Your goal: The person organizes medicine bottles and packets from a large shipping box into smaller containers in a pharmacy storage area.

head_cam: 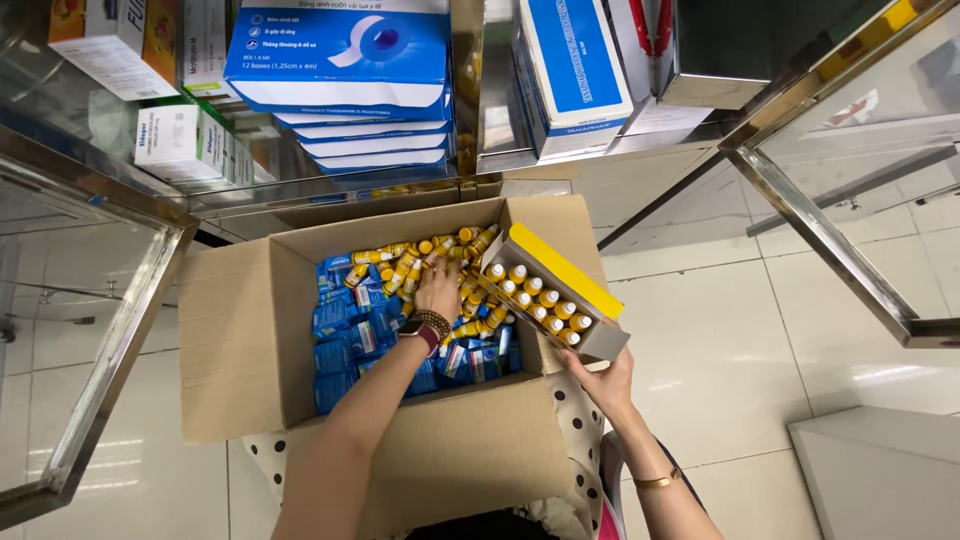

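An open cardboard carton [235, 330] sits on the floor, filled with small blue packets [345, 330] and many loose little bottles with orange caps [400, 265]. My left hand [438, 288], with a beaded bracelet and a watch on the wrist, reaches down into the pile of bottles, fingers curled among them. My right hand [605, 382] grips the near end of a long yellow-topped box [565, 275] that holds two rows of the same bottles; the box rests tilted on the carton's right edge.
Glass and steel cabinet shelves above hold stacked blue and white boxes [340, 60] and a green and white box [185, 140]. An open glass door [830, 230] juts out at right, another glass panel [110, 360] at left. White tiled floor lies to the right.
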